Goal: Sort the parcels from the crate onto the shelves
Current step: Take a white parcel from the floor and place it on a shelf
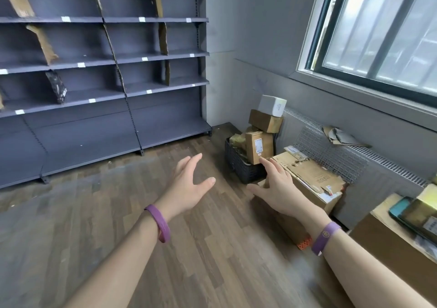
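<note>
Wood-plank flooring (212, 248) runs to a grey corner wall with a large framed window (378, 35) on the right. Dark grey metal shelving (165, 84) stands along the left wall. Its tiers are split by upright brown cardboard dividers (163, 38) and its front edges carry small white labels.

A black plastic lattice crate (238, 165) sits on the floor in the corner, heaped with parcels:
- a tall brown cardboard parcel (259, 147) with a white shipping label, standing upright
- a flatter brown cardboard parcel (266, 120) resting above it
- a white rectangular parcel (272, 105) tilted on top

A large worn cardboard box (312, 177) lies just beside the crate, on its right.

Left hand (189, 187): extended over the floor, fingers straight, thumb spread, holding nothing.

Right hand (276, 187): likewise spread and empty, fingertips reaching the tall parcel's lower edge. Contact cannot be confirmed.

Each wrist bears a purple silicone band (159, 222).
</note>
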`<state>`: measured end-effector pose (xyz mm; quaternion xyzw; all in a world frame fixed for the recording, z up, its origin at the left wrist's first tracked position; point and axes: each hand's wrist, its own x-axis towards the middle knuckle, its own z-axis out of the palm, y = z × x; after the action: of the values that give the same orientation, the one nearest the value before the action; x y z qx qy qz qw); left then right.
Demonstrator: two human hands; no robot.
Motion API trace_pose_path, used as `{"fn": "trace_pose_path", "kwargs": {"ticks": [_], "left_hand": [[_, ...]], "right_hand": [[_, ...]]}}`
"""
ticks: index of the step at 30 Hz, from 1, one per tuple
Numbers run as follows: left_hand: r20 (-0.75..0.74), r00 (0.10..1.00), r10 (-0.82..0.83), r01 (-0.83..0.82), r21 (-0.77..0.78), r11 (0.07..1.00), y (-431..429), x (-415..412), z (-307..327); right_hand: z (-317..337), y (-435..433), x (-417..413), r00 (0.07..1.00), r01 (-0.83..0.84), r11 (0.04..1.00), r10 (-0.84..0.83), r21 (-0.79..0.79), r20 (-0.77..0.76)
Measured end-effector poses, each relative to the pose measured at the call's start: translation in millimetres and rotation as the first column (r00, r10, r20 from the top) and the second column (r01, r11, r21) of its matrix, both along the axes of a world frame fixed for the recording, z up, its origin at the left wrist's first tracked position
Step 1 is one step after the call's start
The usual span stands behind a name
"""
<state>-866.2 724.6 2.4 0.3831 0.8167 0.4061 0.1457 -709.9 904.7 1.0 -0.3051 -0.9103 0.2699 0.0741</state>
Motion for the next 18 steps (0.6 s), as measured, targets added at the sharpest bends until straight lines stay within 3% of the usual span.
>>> {"fn": "trace_pose_path", "kwargs": {"ticks": [18], "left_hand": [[0.041,0.997,-0.072,0.073,-0.029,0.997,226,-251,-3]], "right_hand": [[-9,218,-253,0.998,0.063,0.996,-0.061,-0.065,0.029]]}}
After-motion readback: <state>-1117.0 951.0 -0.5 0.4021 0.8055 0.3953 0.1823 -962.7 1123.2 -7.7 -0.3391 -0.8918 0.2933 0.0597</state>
